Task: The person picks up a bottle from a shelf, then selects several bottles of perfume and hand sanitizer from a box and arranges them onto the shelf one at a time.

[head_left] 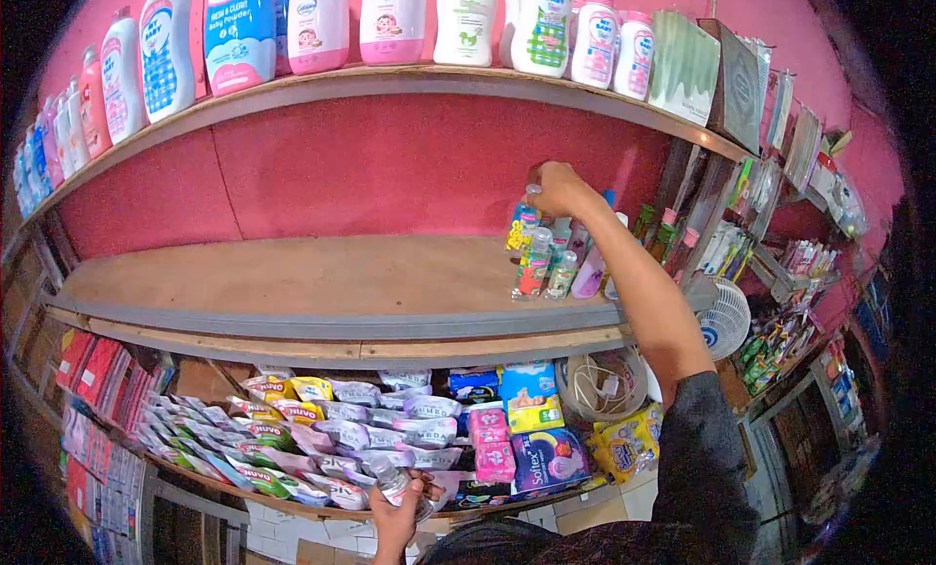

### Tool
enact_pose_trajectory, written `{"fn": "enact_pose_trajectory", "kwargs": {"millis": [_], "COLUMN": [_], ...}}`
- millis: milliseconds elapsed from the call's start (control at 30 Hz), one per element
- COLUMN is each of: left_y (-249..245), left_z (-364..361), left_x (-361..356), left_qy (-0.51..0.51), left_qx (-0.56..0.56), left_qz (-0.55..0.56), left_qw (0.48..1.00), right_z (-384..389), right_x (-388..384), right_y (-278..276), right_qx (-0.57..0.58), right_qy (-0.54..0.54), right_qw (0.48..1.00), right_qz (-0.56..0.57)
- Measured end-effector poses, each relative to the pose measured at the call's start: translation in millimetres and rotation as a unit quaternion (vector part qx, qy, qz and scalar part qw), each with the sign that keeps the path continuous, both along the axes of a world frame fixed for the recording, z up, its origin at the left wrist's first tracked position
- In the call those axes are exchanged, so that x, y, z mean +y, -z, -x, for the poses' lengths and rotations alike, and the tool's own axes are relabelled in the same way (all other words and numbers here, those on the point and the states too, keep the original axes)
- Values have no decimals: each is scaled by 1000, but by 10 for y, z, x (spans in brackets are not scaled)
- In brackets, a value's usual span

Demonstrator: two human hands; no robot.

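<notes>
Low in the view, my left hand [398,511] is wrapped around a small see-through bottle [390,477], held above the lower shelf. My right hand [565,190] reaches to the right end of the middle shelf. Its fingers are closed at the cap of a small bottle with a blue and yellow label [523,230]; part of the grip is hidden. Just below it stand a see-through bottle with a red and green label [531,268], a smaller green-labelled bottle [561,275] and a lilac bottle [590,272].
Baby powder and lotion bottles [394,24] line the upper shelf. The wooden middle shelf [292,277] stretches left. Below lie Nuvo soap packs [263,428], a Softex pack [548,460] and a round plastic tub [604,385]. A white fan [723,318] is at right.
</notes>
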State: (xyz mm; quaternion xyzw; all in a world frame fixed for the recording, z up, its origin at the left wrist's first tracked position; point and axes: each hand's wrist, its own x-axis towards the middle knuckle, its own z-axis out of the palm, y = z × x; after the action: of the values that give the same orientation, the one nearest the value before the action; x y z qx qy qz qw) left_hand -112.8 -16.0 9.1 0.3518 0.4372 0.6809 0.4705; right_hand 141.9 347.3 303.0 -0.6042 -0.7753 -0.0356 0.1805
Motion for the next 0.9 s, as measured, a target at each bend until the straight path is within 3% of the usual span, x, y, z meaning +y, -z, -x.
{"fn": "enact_pose_trajectory", "kwargs": {"millis": [333,533,667,900], "left_y": [124,93,129,261], "left_z": [19,26,-27,-56], "left_x": [104,81,114,106], "left_qy": [10,18,-12,-7], "left_qx": [-26,-50,-14,-42], "left_qz": [12,54,-11,19], "left_qw": [1000,997,1000,999], "right_z": [50,15,5,-69], "right_x": [78,177,156,320], "right_y": [142,191,196,251], "right_qx": [-29,-115,-89,-72], "right_qy": [-11,-17,-21,-11], "right_qw": [999,993,995,995], "right_qz": [24,22,43,64]}}
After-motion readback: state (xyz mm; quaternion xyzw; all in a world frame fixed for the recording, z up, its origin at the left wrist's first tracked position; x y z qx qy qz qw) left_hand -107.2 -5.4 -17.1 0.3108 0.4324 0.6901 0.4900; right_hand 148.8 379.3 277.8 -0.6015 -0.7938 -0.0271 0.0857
